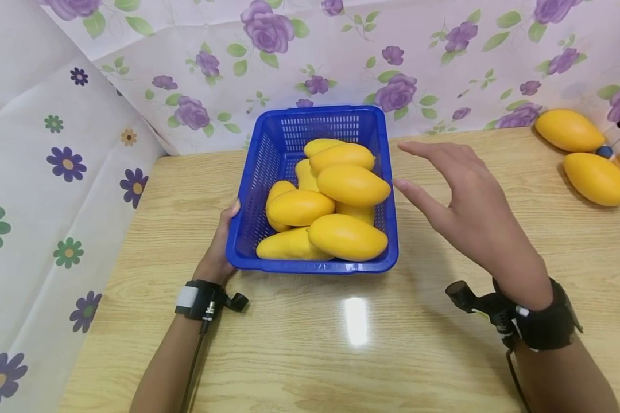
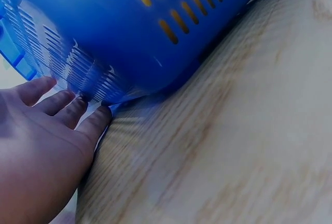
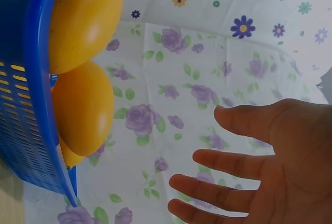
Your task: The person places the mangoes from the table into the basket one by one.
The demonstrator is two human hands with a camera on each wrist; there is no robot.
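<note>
A blue plastic basket [image 1: 235,229] with slotted walls sits on the wooden table, heaped with several yellow mangoes [image 1: 353,185]. My left hand [image 1: 218,244] rests at the basket's left side. In the left wrist view its outstretched fingers [image 2: 66,99] touch the slotted wall low down, close to the tabletop. To the right of the basket hovers my right hand [image 1: 467,195], holding nothing, thumb and fingers spread apart. The right wrist view shows that hand's palm, with a gap between the fingertips and the mangoes [image 3: 85,107] that bulge above the basket's rim.
Two more mangoes [image 1: 597,179] lie at the far right of the table [image 1: 299,355], beside a small blue round thing [image 1: 604,152]. A flower-printed sheet [image 1: 320,51] hangs behind the table, and another [image 1: 41,172] along the left.
</note>
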